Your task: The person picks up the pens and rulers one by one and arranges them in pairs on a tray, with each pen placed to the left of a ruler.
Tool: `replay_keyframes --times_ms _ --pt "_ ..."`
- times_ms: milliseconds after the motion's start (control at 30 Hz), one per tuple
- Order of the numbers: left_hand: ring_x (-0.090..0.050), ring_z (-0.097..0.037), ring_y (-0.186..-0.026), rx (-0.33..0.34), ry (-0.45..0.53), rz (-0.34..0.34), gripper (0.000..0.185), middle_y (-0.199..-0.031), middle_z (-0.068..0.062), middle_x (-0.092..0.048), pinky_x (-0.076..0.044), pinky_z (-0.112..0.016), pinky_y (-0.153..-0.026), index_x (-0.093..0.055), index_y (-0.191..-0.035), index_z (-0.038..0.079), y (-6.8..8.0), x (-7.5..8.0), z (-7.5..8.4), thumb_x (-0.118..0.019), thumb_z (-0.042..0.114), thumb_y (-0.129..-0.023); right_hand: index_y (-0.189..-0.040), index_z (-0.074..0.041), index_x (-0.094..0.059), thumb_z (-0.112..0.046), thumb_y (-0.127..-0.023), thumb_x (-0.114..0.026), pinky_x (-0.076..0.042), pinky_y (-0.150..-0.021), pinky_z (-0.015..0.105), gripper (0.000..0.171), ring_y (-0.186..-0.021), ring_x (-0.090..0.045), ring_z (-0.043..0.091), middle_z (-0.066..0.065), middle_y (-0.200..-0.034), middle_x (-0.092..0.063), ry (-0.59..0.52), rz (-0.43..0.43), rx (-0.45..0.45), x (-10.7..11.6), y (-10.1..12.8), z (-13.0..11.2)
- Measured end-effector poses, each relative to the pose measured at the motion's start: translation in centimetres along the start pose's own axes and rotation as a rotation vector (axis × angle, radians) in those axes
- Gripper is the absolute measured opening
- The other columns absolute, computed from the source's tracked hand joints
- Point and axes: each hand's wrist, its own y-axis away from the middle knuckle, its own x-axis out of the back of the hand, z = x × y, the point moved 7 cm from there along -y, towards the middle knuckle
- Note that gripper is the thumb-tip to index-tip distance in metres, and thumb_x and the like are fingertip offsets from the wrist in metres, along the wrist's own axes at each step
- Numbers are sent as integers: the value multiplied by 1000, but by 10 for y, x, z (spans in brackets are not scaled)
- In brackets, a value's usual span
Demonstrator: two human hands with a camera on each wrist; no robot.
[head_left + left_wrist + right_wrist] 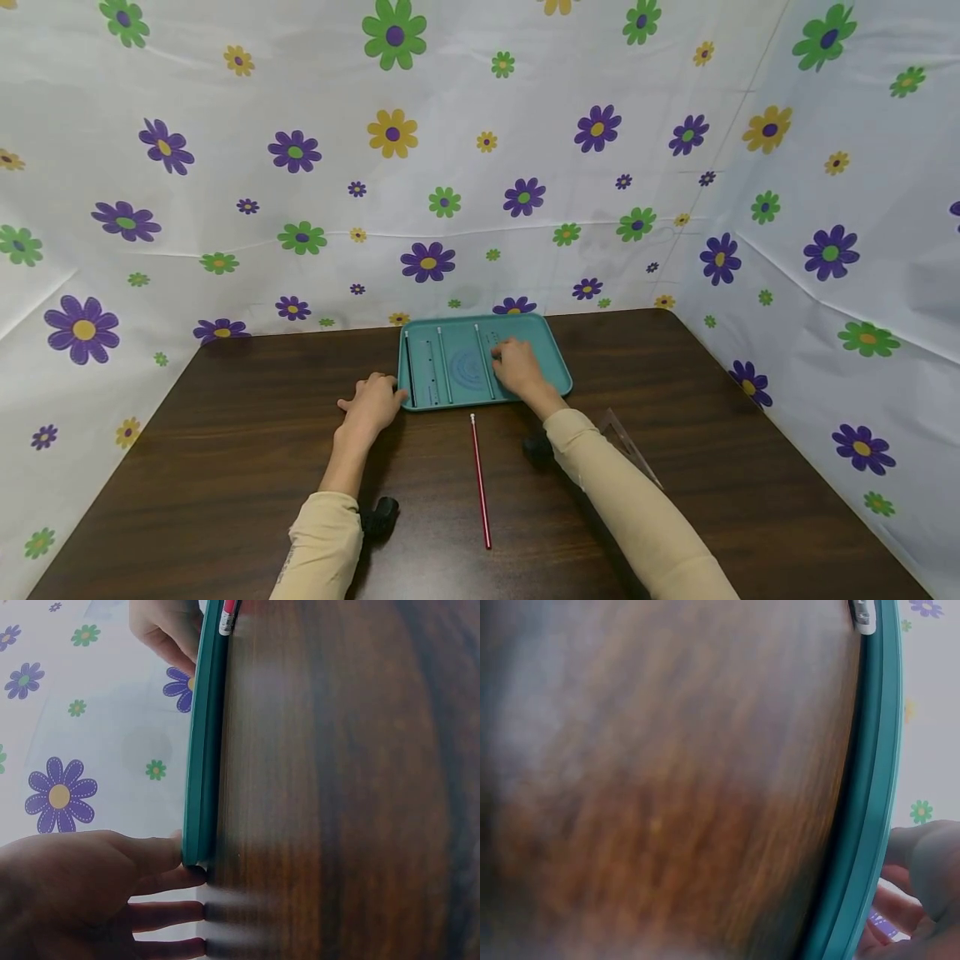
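A teal tray [540, 333] lies at the back of the table. My left hand [372, 402] is at its front left corner, with thumb and index finger on either side of the rim [199, 787]. Over the tray's right half, my right hand [519, 367] points down with bent fingers; I cannot tell whether they hold anything. Close beside those fingers is a clear, marked strip [492, 338]. Further left in the tray are a slim pencil [484, 360], a clear protractor [467, 369], another slim pencil [445, 367], a clear ruler [428, 372] and a black pencil [409, 371].
A red pencil [480, 483] lies in front of the tray on the dark wooden table [262, 433], its eraser end toward the tray. Partly under the right forearm is a clear set square [630, 446]. Flowered cloth [450, 167] stands behind and at the sides.
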Motion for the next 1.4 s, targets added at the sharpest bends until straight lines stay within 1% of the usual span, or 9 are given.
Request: replay_keyframes --times_ms 133,233,500,700,800,1000,1167,1233,1400 --pt "-26 -55 -141 0 0 1 50 -152 -28 -38 -12 -85 -103 -47 -145 -3 0 -1 0 -52 26 -104 -123 2 -69 -8 -96 -59 -41 -108 56 30 -125 -51 45 24 -129 -61 -96 0 -52 0 2 3" --pt "-27 -55 -140 -5 0 4 50 -151 -28 -39 -12 -85 -103 -48 -144 -3 -1 -1 -1 -53 26 -104 -124 0 -68 -9 -97 -59 -45 -103 55 30 -124 -51 45 23 -130 -59 -119 21 -68 2 3 3" --pt "-26 -56 -140 -16 -1 9 50 -151 -28 -39 -11 -86 -102 -48 -144 -4 -1 1 -1 -53 26 -104 -129 -3 -66 -15 -97 -60 -45 -102 54 34 -123 -51 44 22 -133 -58 -78 9 -86 8 8 -4" --pt "-26 -55 -140 -12 3 3 51 -152 -28 -38 -10 -85 -103 -47 -145 -4 -1 -1 -1 -52 26 -104 -130 -9 -65 -24 -96 -64 -50 -95 55 37 -119 -53 45 20 -133 -58 46 -29 -82 13 18 -20" --pt "-26 -55 -140 -13 3 5 51 -152 -28 -38 -10 -85 -103 -47 -145 -4 -1 -2 -1 -52 26 -104 -130 -10 -64 -26 -96 -65 -52 -91 54 38 -115 -55 44 19 -131 -60 64 -52 -62 13 25 -29" --pt "-25 -55 -141 -10 2 5 50 -152 -28 -37 -10 -85 -103 -47 -145 -4 0 -2 0 -52 25 -104 -127 -9 -66 -25 -94 -68 -57 -74 42 37 -92 -66 30 14 -114 -66 67 -68 19 13 39 -45" --pt "-26 -56 -140 -14 -6 4 50 -151 -29 -37 -11 -85 -103 -47 -145 -4 1 -2 0 -52 25 -104 -132 -7 -62 -25 -94 -69 -51 -57 32 43 -74 -63 18 9 -96 -67 38 -142 46 8 51 -53" --pt "-26 -56 -140 -17 -5 3 50 -151 -29 -37 -11 -85 -103 -46 -145 -4 1 -3 0 -52 25 -104 -135 -6 -59 -25 -93 -69 -51 -58 33 47 -76 -64 19 9 -97 -68 26 -172 47 7 56 -56" --pt "-25 -56 -140 -16 5 3 50 -152 -29 -37 -10 -85 -103 -46 -145 -4 3 -2 1 -52 25 -104 -139 -7 -54 -26 -93 -69 -55 -67 38 52 -96 -65 27 16 -120 -63 37 -185 42 9 67 -63"
